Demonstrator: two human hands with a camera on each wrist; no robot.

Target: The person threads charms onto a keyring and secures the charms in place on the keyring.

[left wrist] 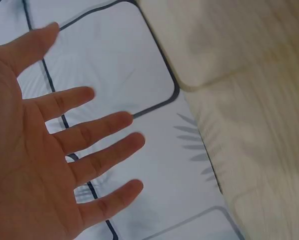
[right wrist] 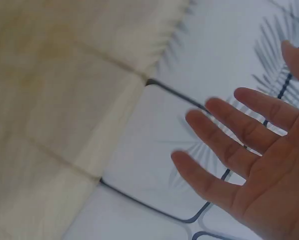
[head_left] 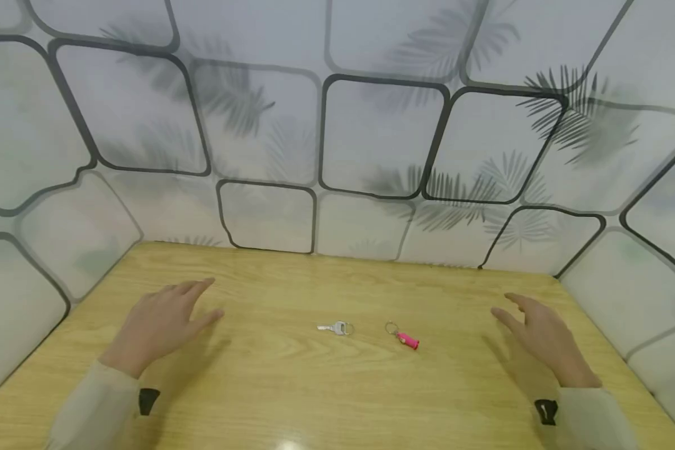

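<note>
A silver key (head_left: 335, 327) with a small ring lies on the wooden table near its middle, blade toward the left. To its right is a pink key-ring charm (head_left: 407, 340), shaped like a small tube, with its metal ring (head_left: 392, 327) at the upper left. My left hand (head_left: 160, 322) hovers over the left part of the table, fingers spread and nothing in it. Over the right part, my right hand (head_left: 544, 337) is likewise held up and holds nothing. Both wrist views show bare palms, the left hand (left wrist: 54, 155) and the right hand (right wrist: 259, 155), with fingers extended.
The wooden table (head_left: 292, 394) is bounded at the back and both sides by a white wall covering (head_left: 371, 137) with dark rounded outlines and grey palm leaves. Dark bands (head_left: 149, 400) show at the sleeve cuffs.
</note>
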